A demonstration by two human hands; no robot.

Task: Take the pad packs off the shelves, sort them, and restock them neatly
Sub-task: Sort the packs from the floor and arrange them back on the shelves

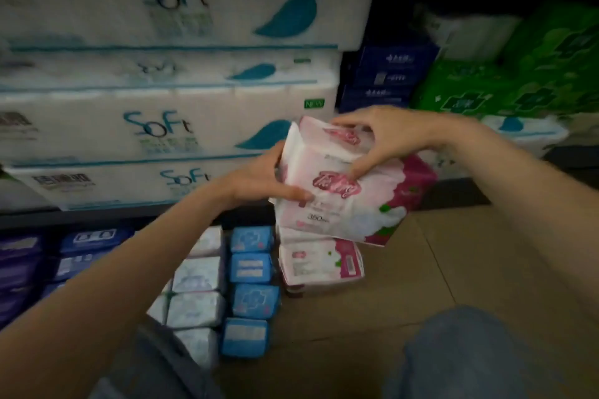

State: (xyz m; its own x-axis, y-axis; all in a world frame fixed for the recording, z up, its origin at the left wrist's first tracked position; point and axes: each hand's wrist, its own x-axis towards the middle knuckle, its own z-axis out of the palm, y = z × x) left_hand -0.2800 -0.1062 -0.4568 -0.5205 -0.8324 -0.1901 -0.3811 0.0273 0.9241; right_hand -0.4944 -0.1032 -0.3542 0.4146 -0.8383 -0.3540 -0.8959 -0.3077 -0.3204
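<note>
Both hands grip pink pad pack [337, 191] above floor [453, 269] stack, by shelf edge: left hand [269, 181] curled on left side, right hand [376, 139] pinching top. Prob. light, soft, slippery film; hold by ends

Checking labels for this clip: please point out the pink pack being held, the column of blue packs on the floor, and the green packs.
pink pack [337, 201], head view, printed front face
blue packs [251, 270], head view, second pack down
green packs [518, 87], head view, front face
</note>
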